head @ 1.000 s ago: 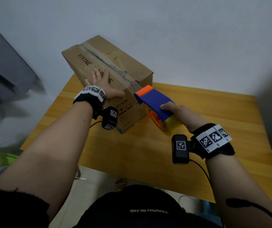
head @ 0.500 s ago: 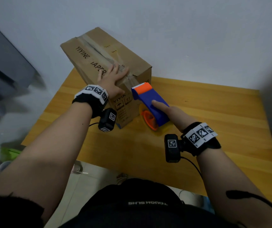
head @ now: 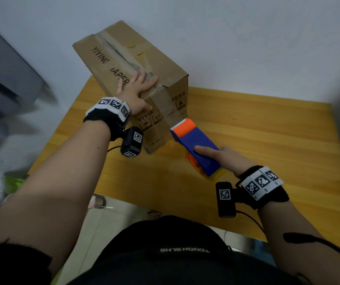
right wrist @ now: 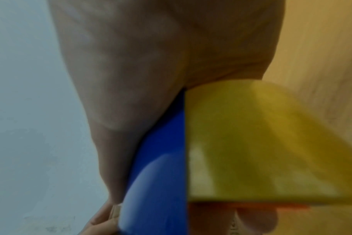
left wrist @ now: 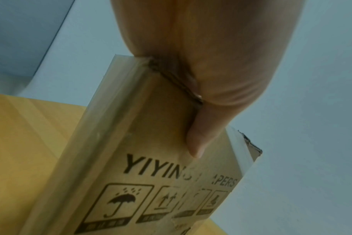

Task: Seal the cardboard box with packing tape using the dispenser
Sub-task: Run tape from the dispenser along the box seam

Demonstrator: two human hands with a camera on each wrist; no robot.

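Your left hand (head: 137, 93) lies flat, fingers spread, on the tilted cardboard box (head: 144, 58) (surface (head: 267, 130) beneath); your right hand (head: 224, 157) grips the blue tape dispenser (head: 195, 142), its orange blade end against the box's near face

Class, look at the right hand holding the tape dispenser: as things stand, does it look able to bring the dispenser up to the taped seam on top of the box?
Probably yes. The right hand grips the tape dispenser beside the box, with open space above; only the left hand covers the seam's near end.
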